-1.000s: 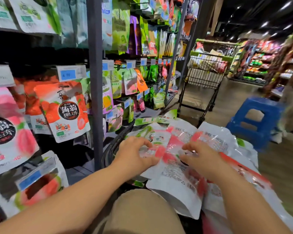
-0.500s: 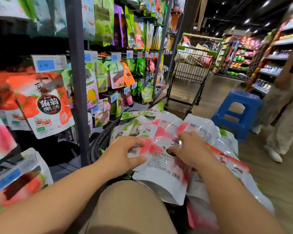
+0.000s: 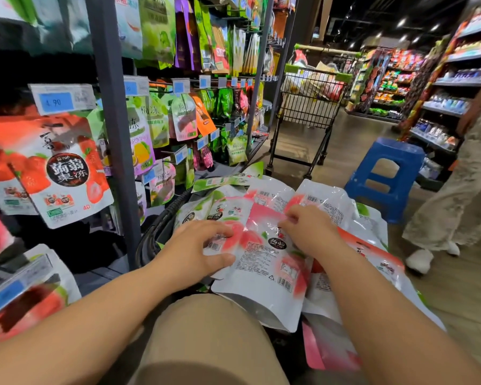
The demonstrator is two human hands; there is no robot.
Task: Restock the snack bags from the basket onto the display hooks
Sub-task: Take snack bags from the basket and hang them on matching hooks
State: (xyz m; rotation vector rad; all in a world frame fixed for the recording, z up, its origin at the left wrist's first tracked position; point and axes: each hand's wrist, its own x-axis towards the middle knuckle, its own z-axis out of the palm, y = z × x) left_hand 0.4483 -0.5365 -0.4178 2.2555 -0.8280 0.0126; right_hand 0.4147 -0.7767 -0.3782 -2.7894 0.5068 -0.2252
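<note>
A black basket (image 3: 161, 226) in front of my knee is heaped with white and pink snack bags (image 3: 267, 270), most lying back side up. My left hand (image 3: 195, 248) grips the left edge of the top bags, thumb below and fingers curled over. My right hand (image 3: 308, 232) pinches the upper part of a pink bag in the middle of the heap. On the left, strawberry jelly bags (image 3: 59, 173) hang from display hooks under a blue 4.90 price tag (image 3: 56, 102). Peach bags (image 3: 25, 301) hang lower left.
A grey shelf upright (image 3: 114, 140) stands between the hook sections. A shopping cart (image 3: 311, 107) full of goods is parked ahead in the aisle. A blue plastic stool (image 3: 386, 176) stands right of the basket. A person in light trousers (image 3: 461, 190) stands at the right.
The view has swung left and down a little. Both hands stay on the heap, shifting the top bags slightly. A person has come into view at the right.
</note>
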